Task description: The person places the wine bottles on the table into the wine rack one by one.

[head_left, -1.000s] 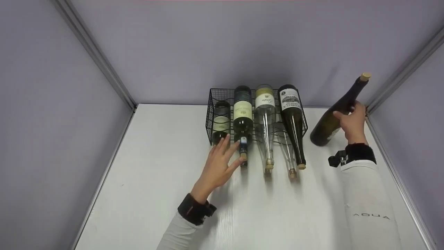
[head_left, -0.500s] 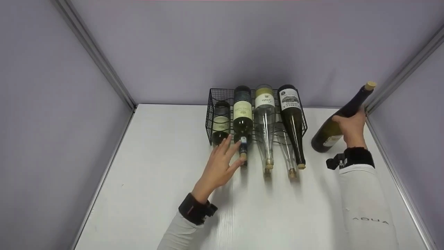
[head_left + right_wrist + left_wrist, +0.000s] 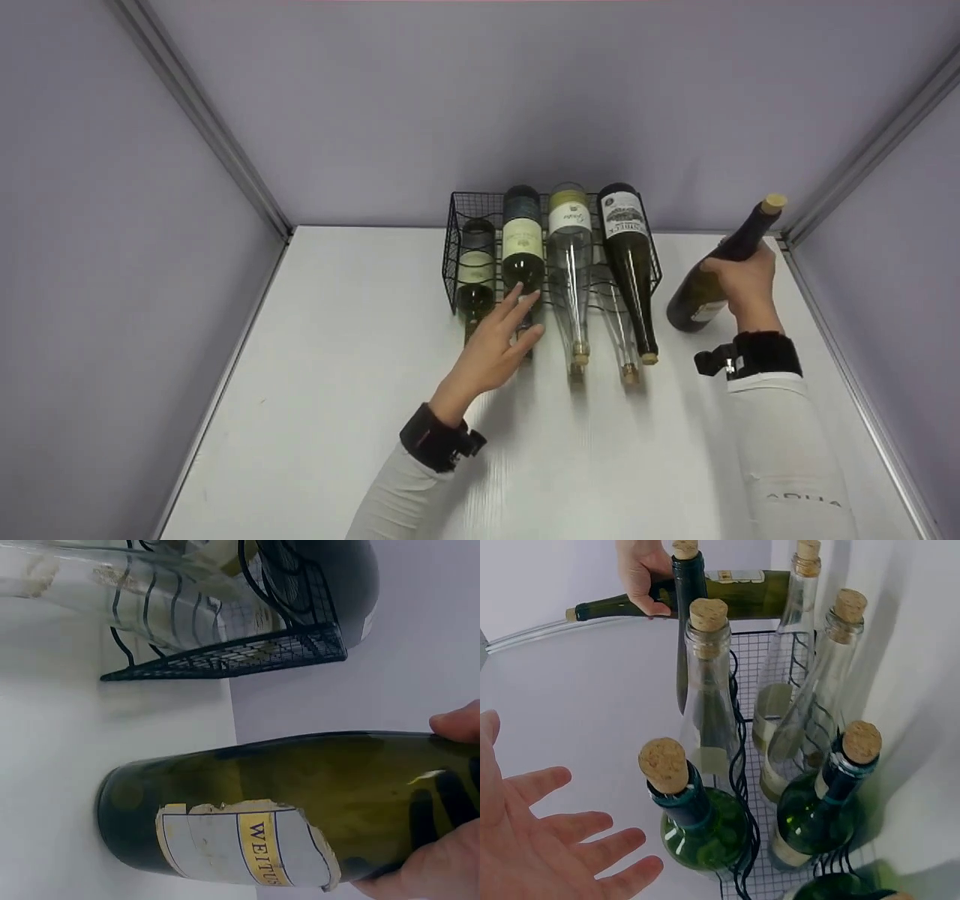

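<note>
My right hand (image 3: 750, 281) grips a corked dark green wine bottle (image 3: 694, 300) by its upper body, right of the black wire rack (image 3: 451, 255). The bottle leans, cork up and to the right; whether its base touches the table I cannot tell. Its torn pale label (image 3: 210, 844) shows in the right wrist view. My left hand (image 3: 491, 349) hovers with fingers spread before the rack, over the neck of a green bottle with a cream label (image 3: 523, 236). In the left wrist view, the left hand (image 3: 547, 847) holds nothing and stands apart from the bottles.
The rack holds corked bottles in two levels, necks toward me. A clear bottle (image 3: 571, 244) and a dark bottle with a white label (image 3: 626, 225) lie on top. Below are a green bottle (image 3: 477, 266) and clear ones. Walls (image 3: 480, 97) enclose the white table (image 3: 337, 337).
My right hand has brought the bottle nearer to me and slightly left, with more of its label showing. My left hand has shifted a little right, over the green bottle's neck.
</note>
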A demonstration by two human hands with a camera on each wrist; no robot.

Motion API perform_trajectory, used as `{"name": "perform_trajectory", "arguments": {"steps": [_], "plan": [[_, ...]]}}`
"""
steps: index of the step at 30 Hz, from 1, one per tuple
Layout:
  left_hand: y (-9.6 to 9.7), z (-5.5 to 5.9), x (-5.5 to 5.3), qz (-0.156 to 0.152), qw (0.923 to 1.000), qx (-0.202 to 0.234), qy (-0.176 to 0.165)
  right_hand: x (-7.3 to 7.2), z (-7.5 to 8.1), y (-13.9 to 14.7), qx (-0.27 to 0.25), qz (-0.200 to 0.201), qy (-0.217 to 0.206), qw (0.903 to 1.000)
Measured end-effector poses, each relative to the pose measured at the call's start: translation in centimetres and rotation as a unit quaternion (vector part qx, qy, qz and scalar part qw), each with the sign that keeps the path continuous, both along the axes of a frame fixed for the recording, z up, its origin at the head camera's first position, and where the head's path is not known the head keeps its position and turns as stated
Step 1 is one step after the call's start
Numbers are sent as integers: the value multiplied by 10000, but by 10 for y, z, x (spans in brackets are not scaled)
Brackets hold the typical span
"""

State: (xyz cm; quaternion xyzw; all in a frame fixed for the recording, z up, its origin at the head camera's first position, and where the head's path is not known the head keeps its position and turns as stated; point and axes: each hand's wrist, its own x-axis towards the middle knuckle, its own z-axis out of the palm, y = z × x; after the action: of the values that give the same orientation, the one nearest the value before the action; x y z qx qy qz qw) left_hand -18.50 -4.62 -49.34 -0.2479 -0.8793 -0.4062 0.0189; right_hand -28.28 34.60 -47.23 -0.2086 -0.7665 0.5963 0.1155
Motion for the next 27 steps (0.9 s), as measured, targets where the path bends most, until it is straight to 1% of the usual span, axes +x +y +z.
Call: {"name": "perform_trajectory", "arguments": {"steps": [4,9,13,17,20,23,25,27], "plan": [[7,2,-2,-135,9995,195,-210,4,-2,-10,230,135,168,9995],[15,1,-3,-203,9982,371,-419,8,0,-23,882,393,268,9950],[20,-1,-3,-119,9979,502,-402,13,5,-30,1296,588,339,9892],[21,-1,-2,-47,9972,630,-406,18,9,-36,1586,750,483,9833],[22,0,-1,-77,9961,762,-449,20,10,-41,1848,842,701,9766],[23,1,-1,-159,9944,944,-447,22,10,-46,2121,895,1080,9671],[23,2,-1,-213,9932,1068,-422,22,9,-48,2337,951,1395,9575],[24,4,-1,-247,9918,1184,-409,23,9,-51,2556,1039,1727,9455]]}}
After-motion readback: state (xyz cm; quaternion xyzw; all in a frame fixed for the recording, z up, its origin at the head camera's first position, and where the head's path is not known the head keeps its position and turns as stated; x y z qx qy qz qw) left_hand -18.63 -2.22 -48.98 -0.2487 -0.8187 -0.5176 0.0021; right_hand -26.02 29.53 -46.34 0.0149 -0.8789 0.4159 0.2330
